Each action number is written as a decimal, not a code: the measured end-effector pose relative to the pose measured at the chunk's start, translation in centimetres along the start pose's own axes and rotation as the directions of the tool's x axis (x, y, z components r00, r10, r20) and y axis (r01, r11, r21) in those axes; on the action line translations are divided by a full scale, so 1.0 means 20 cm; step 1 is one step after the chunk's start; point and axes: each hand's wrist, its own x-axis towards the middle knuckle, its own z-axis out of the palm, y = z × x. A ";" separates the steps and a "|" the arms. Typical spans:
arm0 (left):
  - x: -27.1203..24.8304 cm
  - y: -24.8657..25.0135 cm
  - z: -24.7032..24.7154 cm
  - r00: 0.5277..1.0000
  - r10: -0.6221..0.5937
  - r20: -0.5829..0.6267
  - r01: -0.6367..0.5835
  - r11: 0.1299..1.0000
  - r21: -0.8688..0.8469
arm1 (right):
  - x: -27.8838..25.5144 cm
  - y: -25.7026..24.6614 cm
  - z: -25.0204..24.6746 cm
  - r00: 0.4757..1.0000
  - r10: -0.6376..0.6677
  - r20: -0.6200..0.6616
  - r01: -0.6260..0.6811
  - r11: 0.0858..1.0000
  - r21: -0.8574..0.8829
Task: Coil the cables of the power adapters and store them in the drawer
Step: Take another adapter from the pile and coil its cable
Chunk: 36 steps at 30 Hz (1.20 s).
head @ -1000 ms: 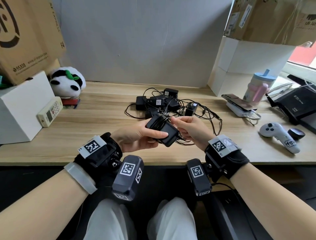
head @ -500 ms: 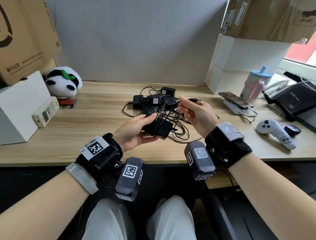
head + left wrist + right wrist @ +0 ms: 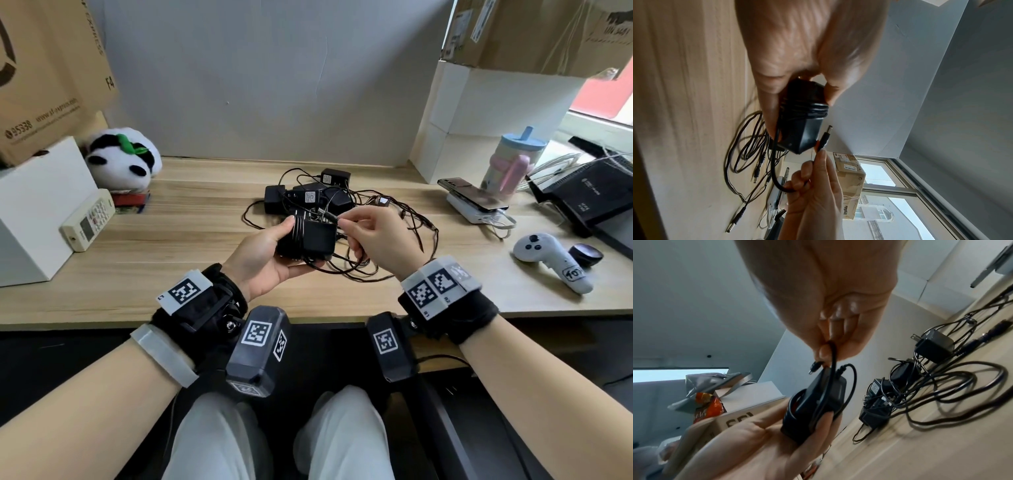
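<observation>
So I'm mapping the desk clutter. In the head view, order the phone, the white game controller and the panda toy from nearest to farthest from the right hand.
From the right hand:
1. Phone, to its right and further back, on a white box.
2. White game controller, further right, near the front edge.
3. Panda toy, far across on the left, by the back wall.

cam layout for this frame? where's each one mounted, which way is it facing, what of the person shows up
Head: worn on the head, facing forward and down at the desk; both forearms, left hand, right hand and knees show.
Left wrist: looks along the left hand at the adapter it grips; the right hand shows opposite.
Right wrist: looks along the right hand pinching the cable end; the left hand shows below.
Shared: all three see the adapter and the adapter pile.
</observation>
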 end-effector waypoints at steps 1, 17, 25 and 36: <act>0.00 0.00 0.00 1.000 -0.001 0.005 0.001 1.000 0.027 | 0.00 0.01 0.00 1.000 -0.012 -0.026 0.011 1.000 -0.021; 0.00 -0.03 0.04 0.996 0.081 -0.037 -0.073 0.983 0.167 | -0.02 -0.01 -0.02 0.989 -0.125 0.078 0.144 0.936 -0.320; -0.01 -0.03 0.01 0.998 0.064 0.022 -0.067 0.973 0.221 | -0.01 0.04 0.00 0.985 -0.153 0.074 0.166 0.962 -0.216; -0.02 0.01 -0.05 0.994 0.035 0.104 -0.054 0.981 0.186 | -0.04 0.07 0.06 0.989 -0.141 0.053 0.144 0.988 -0.063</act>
